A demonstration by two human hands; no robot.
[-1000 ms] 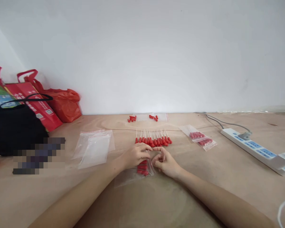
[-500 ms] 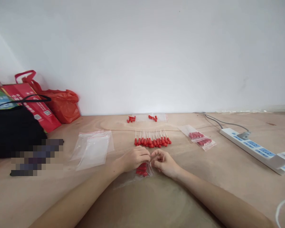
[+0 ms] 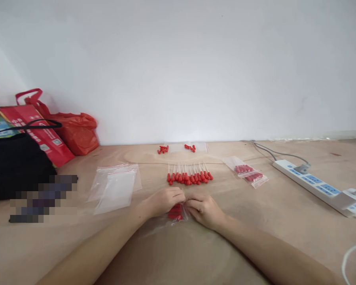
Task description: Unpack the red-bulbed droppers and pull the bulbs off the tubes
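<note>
Many red-tipped pieces: side by side in a row at the centre of the frame, red ends toward the bottom, thin pale stems toward the top (some of the red ends overlap).
Left hand: left of lower centre, fingers bent and close together, clamped on the upper edge of a clear bag.
Right hand: right of lower centre, fingers curled in toward the thumb, pinching the same plastic near its upper right corner; the fingertips are partly hidden.
Clear bag's place: lower centre, between the hands and below the row, red contents showing through (too covered to count).
Flat bags: left of centre, overlapping, with red lines along their upper edges.
Filled bags: right of centre, overlapping, red contents inside.
Small red clusters: two, above the row, near the foot of the pale wall.
Power strip: slanting down the right side, a grey plug in it.
Black bag: at the left edge, in front of red carriers.
White cord: curving at lower right.
</note>
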